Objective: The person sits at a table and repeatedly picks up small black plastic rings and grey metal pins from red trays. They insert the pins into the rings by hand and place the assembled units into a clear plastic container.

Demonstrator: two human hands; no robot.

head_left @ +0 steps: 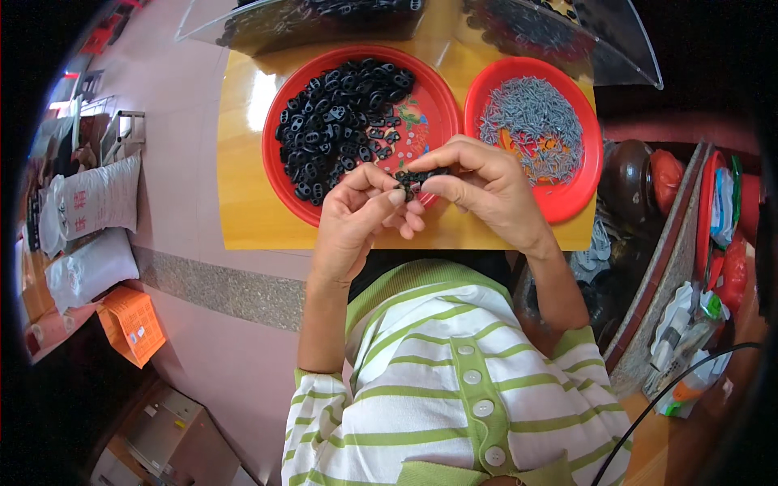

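Observation:
Above the front edge of the yellow table (251, 231), my two hands meet. My left hand (352, 212) pinches a small black plastic piece (408, 188) between thumb and fingertips. Thumb and fingers of my right hand (490, 185) close on a black piece touching it; whether these are one part or two I cannot tell. Just beyond my left hand lies a round red tray (271, 166) with a heap of black plastic pieces (332, 121), each with holes. Beside my right hand stands a smaller red tray (590, 182) holding many small grey metal screws or pins (535, 113).
Clear plastic bins (324, 24) with more black pieces stand at the table's far side. Left on the floor are white sacks (101, 198) and an orange basket (132, 326). At right are a brown jar (628, 178) and a black cable (673, 385).

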